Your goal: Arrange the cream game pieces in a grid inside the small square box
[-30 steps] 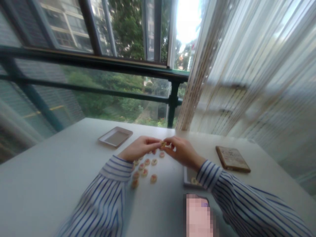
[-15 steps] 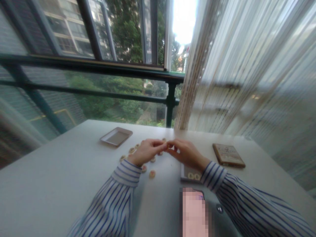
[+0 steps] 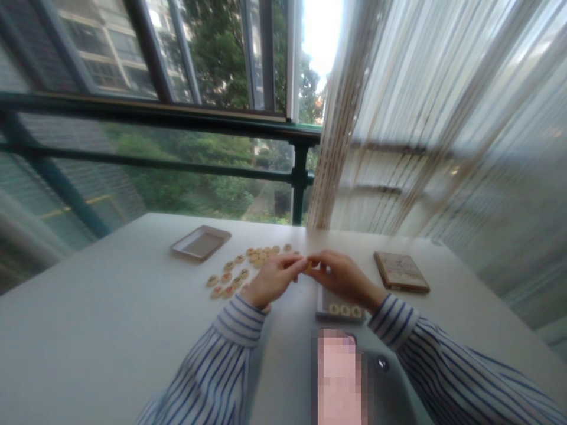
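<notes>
Both hands met over the middle of the white table [image 3: 110, 319]: the left hand [image 3: 274, 280] and the right hand [image 3: 343, 277] each had thumb and forefinger closed in a pinch on 1 small round disc [image 3: 309, 267], with the other fingers curled loosely. The disc sat between the 2 sets of fingertips, just above the far edge of the near tray [image 3: 319, 313]. About 3 like discs lay in a row in that tray, close to the right cuff. The loose discs [image 3: 241, 268] were spread on the table to the left, near the left hand but not touching it. An empty tray [image 3: 201, 243] stood beyond them, and a flat brown box [image 3: 401, 271] lay well apart on the right. The view was too soft to show which face of the disc was up, or which hand bore more of it. In my judgement, handling so small a piece called for a light grip on its rim rather than its faces. It also called for 1 hand yielding fully before the other took over, low above the tray, with the left sleeve held off the loose discs.
</notes>
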Available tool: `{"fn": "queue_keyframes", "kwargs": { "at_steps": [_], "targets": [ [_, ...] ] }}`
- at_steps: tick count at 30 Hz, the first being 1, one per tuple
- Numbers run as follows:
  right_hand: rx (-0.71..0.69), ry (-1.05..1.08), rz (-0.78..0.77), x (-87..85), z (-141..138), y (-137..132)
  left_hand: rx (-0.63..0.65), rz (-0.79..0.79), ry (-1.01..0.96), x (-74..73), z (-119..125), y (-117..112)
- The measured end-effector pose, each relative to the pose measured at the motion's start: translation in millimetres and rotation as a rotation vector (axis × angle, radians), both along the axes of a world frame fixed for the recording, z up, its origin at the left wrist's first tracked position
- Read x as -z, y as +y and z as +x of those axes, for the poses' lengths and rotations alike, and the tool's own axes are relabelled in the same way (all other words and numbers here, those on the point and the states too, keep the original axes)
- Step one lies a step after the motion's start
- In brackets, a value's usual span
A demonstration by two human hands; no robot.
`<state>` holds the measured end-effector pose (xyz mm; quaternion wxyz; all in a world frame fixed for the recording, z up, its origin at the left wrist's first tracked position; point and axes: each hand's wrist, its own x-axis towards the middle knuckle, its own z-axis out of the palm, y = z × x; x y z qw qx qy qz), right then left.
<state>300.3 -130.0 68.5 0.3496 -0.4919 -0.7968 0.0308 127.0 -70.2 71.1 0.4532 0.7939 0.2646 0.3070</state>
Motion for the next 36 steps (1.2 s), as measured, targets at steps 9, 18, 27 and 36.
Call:
{"fn": "queue_keyframes", "kwargs": {
  "at_steps": [9, 18, 27, 36],
  "targets": [
    [-0.010, -0.003, -0.062, 4.2, 10, -8, -0.065, -0.064, 0.010, 26.5, 8, -4],
    [-0.047, 0.046, -0.084, 17.1, 14, -8, -0.042, -0.133, -0.016, 30.9, 13, -13],
    [-0.082, 0.048, -0.121, 17.7, 17, -5, -0.081, -0.142, -0.003, 44.5, 11, -10],
    [-0.129, 0.052, -0.161, 24.0, 24, -8, -0.095, -0.247, -0.003, 53.6, 11, -10]
  ]
}}
